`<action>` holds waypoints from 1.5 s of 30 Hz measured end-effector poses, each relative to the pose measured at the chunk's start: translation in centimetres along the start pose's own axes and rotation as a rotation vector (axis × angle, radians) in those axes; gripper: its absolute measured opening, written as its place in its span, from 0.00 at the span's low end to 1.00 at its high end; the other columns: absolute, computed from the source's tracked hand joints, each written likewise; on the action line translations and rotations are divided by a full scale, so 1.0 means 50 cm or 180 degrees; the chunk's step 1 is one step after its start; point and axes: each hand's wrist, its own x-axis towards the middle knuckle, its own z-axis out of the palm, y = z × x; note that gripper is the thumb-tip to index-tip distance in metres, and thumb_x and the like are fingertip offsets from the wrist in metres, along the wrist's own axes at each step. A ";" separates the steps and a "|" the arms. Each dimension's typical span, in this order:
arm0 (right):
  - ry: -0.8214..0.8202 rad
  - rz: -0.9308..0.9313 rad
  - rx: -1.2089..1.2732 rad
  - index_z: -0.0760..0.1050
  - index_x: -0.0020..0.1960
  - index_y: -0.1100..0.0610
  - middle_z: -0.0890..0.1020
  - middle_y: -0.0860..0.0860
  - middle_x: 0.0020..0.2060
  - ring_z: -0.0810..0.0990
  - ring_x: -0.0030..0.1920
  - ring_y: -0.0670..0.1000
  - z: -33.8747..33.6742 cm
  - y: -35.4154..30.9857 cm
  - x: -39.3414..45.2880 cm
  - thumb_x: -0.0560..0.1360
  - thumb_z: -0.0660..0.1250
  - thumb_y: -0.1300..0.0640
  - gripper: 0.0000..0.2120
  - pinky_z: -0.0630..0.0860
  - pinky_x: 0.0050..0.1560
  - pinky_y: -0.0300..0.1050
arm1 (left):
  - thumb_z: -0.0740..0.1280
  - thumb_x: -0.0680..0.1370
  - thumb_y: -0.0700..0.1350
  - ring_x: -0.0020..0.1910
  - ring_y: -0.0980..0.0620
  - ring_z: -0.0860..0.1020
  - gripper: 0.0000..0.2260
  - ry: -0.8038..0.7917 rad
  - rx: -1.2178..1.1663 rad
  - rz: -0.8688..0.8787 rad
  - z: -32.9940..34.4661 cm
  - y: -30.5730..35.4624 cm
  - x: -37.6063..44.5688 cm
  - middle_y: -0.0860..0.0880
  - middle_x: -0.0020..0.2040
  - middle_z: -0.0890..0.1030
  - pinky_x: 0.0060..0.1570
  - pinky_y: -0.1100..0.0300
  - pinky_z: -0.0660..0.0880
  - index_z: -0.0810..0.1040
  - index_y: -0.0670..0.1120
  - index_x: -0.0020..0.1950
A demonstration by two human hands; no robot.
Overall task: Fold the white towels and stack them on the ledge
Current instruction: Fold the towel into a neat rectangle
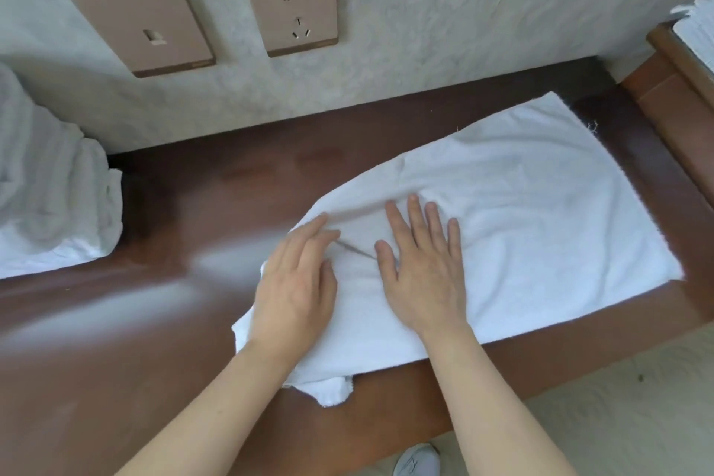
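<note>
A white towel [521,213] lies spread along the brown wooden ledge [174,213], its right end flat and its left end rumpled. One corner hangs over the ledge's front edge. My left hand [297,282] lies flat on the towel's left end, fingers straight and pointing up to the right. My right hand [425,267] presses flat on the towel just beside it, fingers spread. A crease runs between the two hands.
A heap of crumpled white towels [50,197] sits on the ledge at far left. More white towels [699,27] rest on a raised wooden surface [672,62] at top right. Two bronze wall plates [293,8] are on the wall. A shoe [417,460] shows on the floor.
</note>
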 end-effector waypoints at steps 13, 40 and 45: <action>-0.0139 -0.0210 0.0030 0.37 0.81 0.42 0.40 0.47 0.81 0.38 0.80 0.52 0.009 -0.149 -0.017 0.81 0.31 0.37 0.30 0.40 0.78 0.61 | 0.66 0.79 0.53 0.42 0.66 0.79 0.09 -0.1235 -0.1458 -0.2276 -0.104 -0.068 0.034 0.59 0.40 0.83 0.39 0.67 0.69 0.79 0.58 0.58; -0.0159 -0.0456 -0.0205 0.36 0.80 0.41 0.38 0.47 0.81 0.39 0.80 0.59 0.020 -0.139 -0.017 0.79 0.39 0.29 0.35 0.43 0.75 0.71 | 0.77 0.70 0.56 0.41 0.59 0.79 0.16 -0.1495 -0.0407 -0.1698 -0.272 -0.263 0.001 0.59 0.42 0.80 0.37 0.67 0.72 0.76 0.63 0.54; -0.0271 -0.0856 -0.0383 0.41 0.81 0.42 0.42 0.48 0.82 0.42 0.81 0.60 0.017 -0.108 -0.041 0.79 0.42 0.30 0.35 0.47 0.74 0.74 | 0.70 0.78 0.43 0.48 0.42 0.79 0.16 -0.0342 0.0281 -0.1185 -0.240 -0.252 -0.002 0.47 0.50 0.81 0.45 0.48 0.76 0.74 0.46 0.66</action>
